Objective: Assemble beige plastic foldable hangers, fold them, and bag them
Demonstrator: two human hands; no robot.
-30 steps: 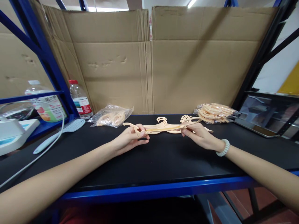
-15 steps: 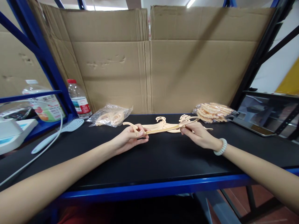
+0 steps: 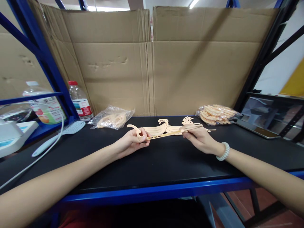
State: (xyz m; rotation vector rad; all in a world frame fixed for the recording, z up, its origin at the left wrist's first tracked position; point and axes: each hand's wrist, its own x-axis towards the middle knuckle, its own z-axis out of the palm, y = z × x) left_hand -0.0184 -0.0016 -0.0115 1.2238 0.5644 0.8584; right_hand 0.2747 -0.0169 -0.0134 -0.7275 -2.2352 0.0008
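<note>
Hangers (image 3: 165, 128) on table (image 3: 152, 167), brush (image 3: 74, 127) left, bagged pieces (image 3: 216, 114) right, cardboard (image 3: 201, 69) behind

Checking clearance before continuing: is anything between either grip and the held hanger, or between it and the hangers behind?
Nothing visible. The left grip and right grip hold the held hanger directly; nothing shows between it and the hangers behind, though whether they touch is unclear.

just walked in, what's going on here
A person's left hand holds a peach-coloured hanger near its curved end, and the right hand grips it toward the other end. Beyond it, loose hangers lie on the black table, with one clear bag left and a second bag right.
</note>
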